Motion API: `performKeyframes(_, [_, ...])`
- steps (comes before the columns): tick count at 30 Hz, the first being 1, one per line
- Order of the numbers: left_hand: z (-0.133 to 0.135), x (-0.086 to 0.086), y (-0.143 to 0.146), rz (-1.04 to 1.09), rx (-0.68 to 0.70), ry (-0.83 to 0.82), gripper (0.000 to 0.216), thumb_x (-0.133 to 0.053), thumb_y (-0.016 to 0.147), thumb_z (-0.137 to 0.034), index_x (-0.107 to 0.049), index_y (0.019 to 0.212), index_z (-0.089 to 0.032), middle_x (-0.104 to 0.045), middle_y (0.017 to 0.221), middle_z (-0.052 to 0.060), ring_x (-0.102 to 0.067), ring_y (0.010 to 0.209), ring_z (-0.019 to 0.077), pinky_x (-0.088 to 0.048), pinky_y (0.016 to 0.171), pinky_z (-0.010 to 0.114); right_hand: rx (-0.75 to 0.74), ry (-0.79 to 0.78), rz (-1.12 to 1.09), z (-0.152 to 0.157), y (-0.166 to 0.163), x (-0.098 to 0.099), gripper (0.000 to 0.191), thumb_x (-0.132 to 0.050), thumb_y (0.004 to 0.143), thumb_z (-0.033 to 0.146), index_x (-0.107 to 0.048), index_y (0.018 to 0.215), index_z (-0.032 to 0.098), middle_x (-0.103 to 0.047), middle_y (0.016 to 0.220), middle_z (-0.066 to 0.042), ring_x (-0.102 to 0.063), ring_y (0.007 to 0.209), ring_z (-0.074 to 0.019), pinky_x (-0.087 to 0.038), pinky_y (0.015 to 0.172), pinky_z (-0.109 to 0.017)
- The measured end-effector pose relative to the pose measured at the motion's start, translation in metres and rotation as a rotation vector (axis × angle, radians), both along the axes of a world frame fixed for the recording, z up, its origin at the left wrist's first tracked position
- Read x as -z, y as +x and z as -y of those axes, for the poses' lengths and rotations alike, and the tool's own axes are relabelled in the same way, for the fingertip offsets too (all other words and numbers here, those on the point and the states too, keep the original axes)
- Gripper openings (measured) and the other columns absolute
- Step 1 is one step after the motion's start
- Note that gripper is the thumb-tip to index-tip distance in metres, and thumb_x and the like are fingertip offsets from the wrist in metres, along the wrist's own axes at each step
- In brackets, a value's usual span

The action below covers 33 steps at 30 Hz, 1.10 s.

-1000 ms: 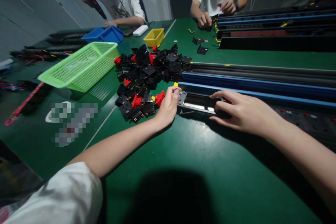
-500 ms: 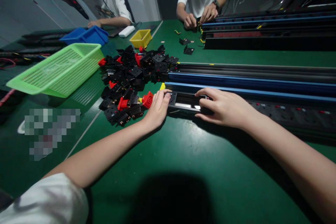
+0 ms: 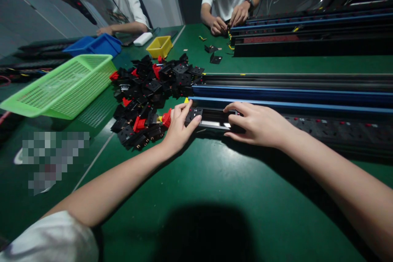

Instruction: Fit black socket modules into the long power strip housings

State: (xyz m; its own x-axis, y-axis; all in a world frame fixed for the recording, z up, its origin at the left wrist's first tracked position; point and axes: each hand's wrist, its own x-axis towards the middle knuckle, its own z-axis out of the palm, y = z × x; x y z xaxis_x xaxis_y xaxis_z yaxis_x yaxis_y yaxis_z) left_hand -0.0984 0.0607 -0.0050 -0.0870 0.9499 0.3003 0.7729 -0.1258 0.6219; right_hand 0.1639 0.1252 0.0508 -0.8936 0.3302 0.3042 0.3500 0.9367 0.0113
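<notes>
A long black power strip (image 3: 325,129) with a blue edge lies across the table, several black socket modules set in its channel. At its left end, my left hand (image 3: 177,127) is closed around a black socket module (image 3: 194,113), thumb on the near side and fingers on the far side. My right hand (image 3: 258,125) grips the strip further right, fingertips curled over another socket module that they mostly hide. Between the hands, an open stretch of the channel (image 3: 213,119) shows a bright reflection.
Left of the strip lies a heap of black socket modules (image 3: 153,86), with red sockets (image 3: 139,124) among them. Beyond are a green basket (image 3: 61,86), blue bins (image 3: 106,45) and a yellow bin (image 3: 159,47). More rails (image 3: 276,90) lie behind. Two people sit across the table.
My left thumb has moved down to the module's near edge and the index finger has stretched out, showing more of the module. My right hand keeps its grip. The view has shifted slightly.
</notes>
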Motion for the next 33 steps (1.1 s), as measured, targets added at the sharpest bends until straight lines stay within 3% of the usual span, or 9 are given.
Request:
performKeyframes(7, [0.001, -0.003, 0.003, -0.047, 0.132, -0.023, 0.059, -0.034, 0.099, -0.053, -0.038, 0.152, -0.027, -0.046, 0.139, 0.011, -0.038, 0.129, 0.0277, -0.027, 0.113, 0.049, -0.004, 0.014, 0.011, 0.0, 0.0, 0.0, 0.024, -0.058, 0.092, 0.04, -0.062, 0.093, 0.016, -0.06, 0.125, -0.014, -0.063, 0.089, -0.0222, -0.049, 0.064, -0.032])
performKeyframes(13, [0.001, -0.007, 0.004, -0.014, 0.082, -0.039, 0.058, -0.039, 0.098, -0.053, -0.044, 0.149, -0.027, -0.056, 0.107, 0.007, -0.046, 0.107, 0.0254, -0.036, 0.104, 0.047, 0.01, -0.057, 0.0, -0.001, 0.0, -0.001, 0.025, -0.058, 0.092, 0.04, -0.058, 0.104, 0.018, -0.062, 0.121, -0.013, -0.064, 0.095, -0.024, -0.051, 0.069, -0.033])
performKeyframes(17, [0.002, -0.008, 0.007, 0.135, 0.109, -0.031, 0.056, -0.047, 0.096, -0.05, -0.047, 0.146, -0.025, -0.06, 0.095, 0.005, -0.052, 0.096, 0.0236, -0.042, 0.094, 0.043, 0.033, -0.178, -0.045, -0.002, 0.001, -0.002, 0.042, -0.063, 0.09, 0.043, -0.05, 0.121, 0.018, -0.064, 0.117, -0.012, -0.065, 0.102, -0.0255, -0.054, 0.077, -0.035])
performKeyframes(23, [0.004, -0.004, 0.01, 0.381, 0.211, -0.019, 0.042, -0.051, 0.097, -0.043, -0.048, 0.132, -0.02, -0.064, 0.092, 0.003, -0.061, 0.091, 0.0183, -0.045, 0.087, 0.035, 0.012, -0.216, -0.1, -0.004, 0.002, -0.002, 0.071, -0.066, 0.087, 0.046, -0.034, 0.144, 0.018, -0.06, 0.133, -0.014, -0.062, 0.118, -0.0286, -0.056, 0.09, -0.04])
performKeyframes(26, [0.005, -0.007, 0.009, 0.322, 0.232, 0.01, 0.025, -0.05, 0.098, -0.04, -0.057, 0.112, -0.02, -0.067, 0.094, 0.004, -0.062, 0.093, 0.0179, -0.043, 0.088, 0.035, -0.002, -0.225, -0.114, -0.005, 0.002, -0.001, 0.083, -0.067, 0.087, 0.046, -0.023, 0.153, 0.02, -0.056, 0.14, -0.014, -0.06, 0.123, -0.0288, -0.056, 0.093, -0.042])
performKeyframes(29, [0.007, -0.012, 0.008, 0.137, 0.256, 0.032, 0.026, -0.046, 0.1, -0.038, -0.066, 0.099, -0.021, -0.07, 0.097, 0.005, -0.059, 0.099, 0.0195, -0.04, 0.092, 0.037, -0.003, -0.229, -0.096, -0.005, 0.002, -0.001, 0.087, -0.066, 0.088, 0.045, -0.017, 0.156, 0.022, -0.052, 0.146, -0.013, -0.058, 0.127, -0.029, -0.055, 0.097, -0.043])
performKeyframes(33, [0.005, -0.014, 0.006, 0.037, 0.339, 0.067, 0.031, -0.043, 0.102, -0.034, -0.071, 0.11, -0.024, -0.073, 0.103, 0.004, -0.057, 0.102, 0.0199, -0.039, 0.094, 0.039, 0.015, -0.222, -0.061, -0.004, 0.002, -0.003, 0.088, -0.064, 0.089, 0.043, -0.014, 0.158, 0.022, -0.054, 0.145, -0.012, -0.06, 0.123, -0.0293, -0.055, 0.095, -0.044])
